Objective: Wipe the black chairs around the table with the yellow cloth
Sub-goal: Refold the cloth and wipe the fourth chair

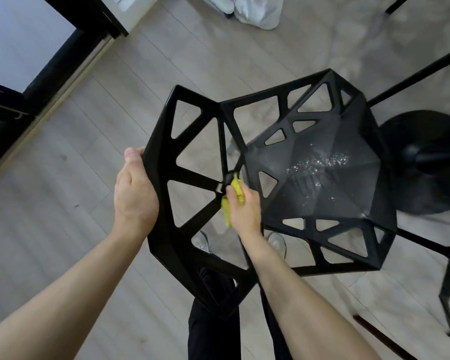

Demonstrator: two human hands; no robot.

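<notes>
Left hand (135, 193) clenches black chair (322, 183) backrest rim, steadying it | right hand (243, 206) grips bunched yellow cloth (235, 189) at backrest strut | chair rigid, cloth soft | seat dusty

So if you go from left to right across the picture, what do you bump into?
Black door frame → left hand gripping the chair back → yellow cloth in the right hand → white speckles on the chair seat → round black table base.

Both bare forearms reach forward, left hand (135, 188) gripping, right hand (243, 206) fingers curled shut.
</notes>
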